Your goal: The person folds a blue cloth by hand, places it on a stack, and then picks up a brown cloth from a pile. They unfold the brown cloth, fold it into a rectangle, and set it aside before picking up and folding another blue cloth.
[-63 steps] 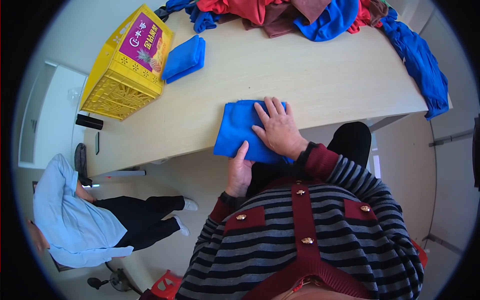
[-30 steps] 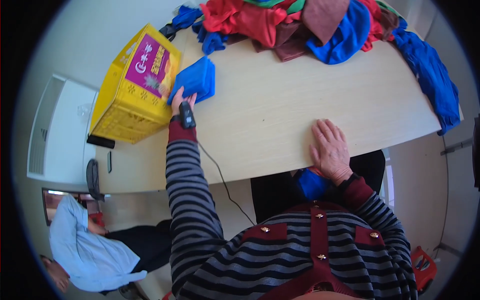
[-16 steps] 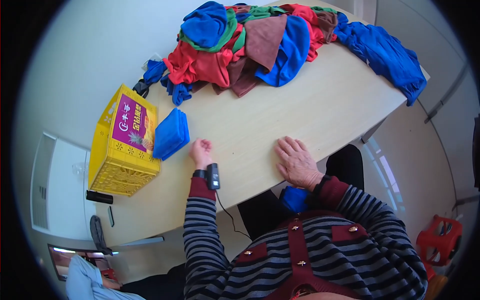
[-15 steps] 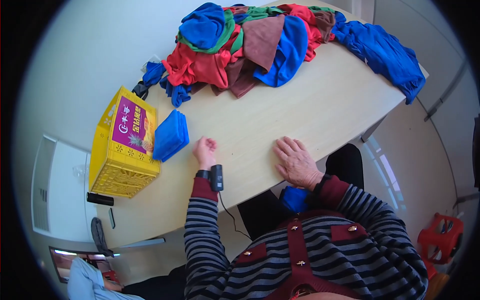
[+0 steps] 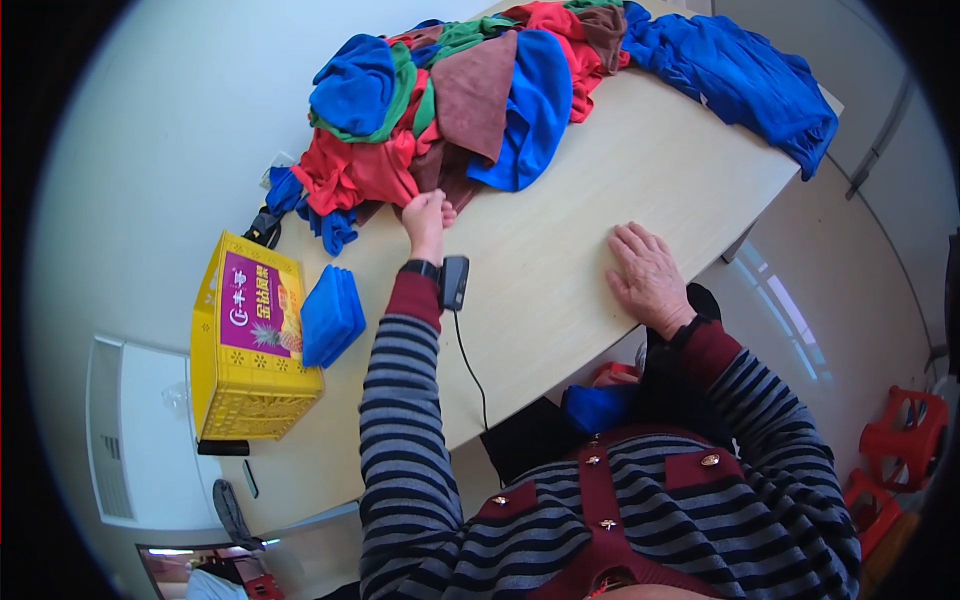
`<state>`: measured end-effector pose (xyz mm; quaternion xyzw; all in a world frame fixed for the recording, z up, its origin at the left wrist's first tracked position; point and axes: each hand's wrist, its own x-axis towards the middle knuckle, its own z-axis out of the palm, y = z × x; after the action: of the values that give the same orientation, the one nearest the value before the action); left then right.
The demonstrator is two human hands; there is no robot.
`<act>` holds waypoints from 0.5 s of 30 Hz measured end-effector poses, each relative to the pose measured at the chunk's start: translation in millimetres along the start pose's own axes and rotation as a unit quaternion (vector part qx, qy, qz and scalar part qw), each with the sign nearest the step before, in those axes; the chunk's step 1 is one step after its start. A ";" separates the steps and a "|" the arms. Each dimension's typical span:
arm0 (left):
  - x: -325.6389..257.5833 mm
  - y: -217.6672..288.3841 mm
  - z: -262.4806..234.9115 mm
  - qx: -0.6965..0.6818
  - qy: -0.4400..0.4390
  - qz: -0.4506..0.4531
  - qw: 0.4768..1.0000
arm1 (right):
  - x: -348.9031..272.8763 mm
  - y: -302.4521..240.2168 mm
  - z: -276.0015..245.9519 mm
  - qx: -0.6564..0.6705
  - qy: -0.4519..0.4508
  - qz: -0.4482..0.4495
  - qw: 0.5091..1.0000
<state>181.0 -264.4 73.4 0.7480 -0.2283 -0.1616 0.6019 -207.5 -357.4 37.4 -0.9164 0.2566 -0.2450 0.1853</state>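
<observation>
My left hand (image 5: 430, 215) has its fingers curled closed at the near edge of a heap of cloths. A red cloth (image 5: 362, 172) and a brown cloth (image 5: 425, 166) lie right against it; what the fingers hold, if anything, is hidden. Flat on the table to the right rests my right hand (image 5: 648, 278), fingers stretched out and nothing in it. A folded stack of blue cloths (image 5: 332, 316) leans by the yellow basket (image 5: 255, 395), on the near left side of my left hand.
The heap also has a larger brown cloth (image 5: 474, 95), blue and green ones, and a big blue cloth (image 5: 740, 85) at the far right table corner. Another blue cloth (image 5: 597, 406) lies on my lap. A cable (image 5: 472, 370) trails from my left wrist. Red stools (image 5: 903, 436) stand right.
My left hand has moved forward from beside the folded blue cloths to the heap. My right hand has slid forward and right, still flat on the table. The view has shifted somewhat.
</observation>
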 end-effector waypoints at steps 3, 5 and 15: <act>28.9 20.5 48.1 -0.058 -0.031 -0.045 0.997 | -1.5 4.2 0.5 0.009 0.007 0.015 1.000; 44.3 27.4 71.2 -0.081 -0.040 -0.110 0.990 | 0.5 4.9 -1.2 0.020 0.011 0.014 1.000; -1.4 75.1 92.3 -0.098 -0.061 0.206 0.972 | -3.4 8.0 2.1 0.030 0.018 0.009 0.999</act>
<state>121.1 -352.9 125.9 0.6110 -0.3964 -0.1012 0.6778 -211.9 -361.5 30.8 -0.9035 0.2610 -0.2674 0.2098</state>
